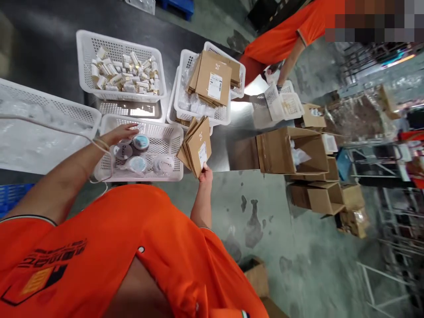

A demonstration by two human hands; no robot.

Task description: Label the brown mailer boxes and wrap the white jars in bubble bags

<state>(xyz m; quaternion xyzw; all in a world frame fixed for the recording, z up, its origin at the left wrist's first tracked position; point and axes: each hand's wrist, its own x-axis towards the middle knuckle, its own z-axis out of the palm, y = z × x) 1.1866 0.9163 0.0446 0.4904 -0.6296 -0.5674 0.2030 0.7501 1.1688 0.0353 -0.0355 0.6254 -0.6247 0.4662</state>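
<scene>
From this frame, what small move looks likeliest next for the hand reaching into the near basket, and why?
Probably closing the left hand on the round white jar with the pale blue lid. Its fingers lie open over the jars in the near white perforated plastic basket, gripping nothing yet, while the right hand grips the flat brown cardboard mailers upright at the basket's edge.

Box labels [202, 154] (white stickers) too small; nothing legible
</scene>
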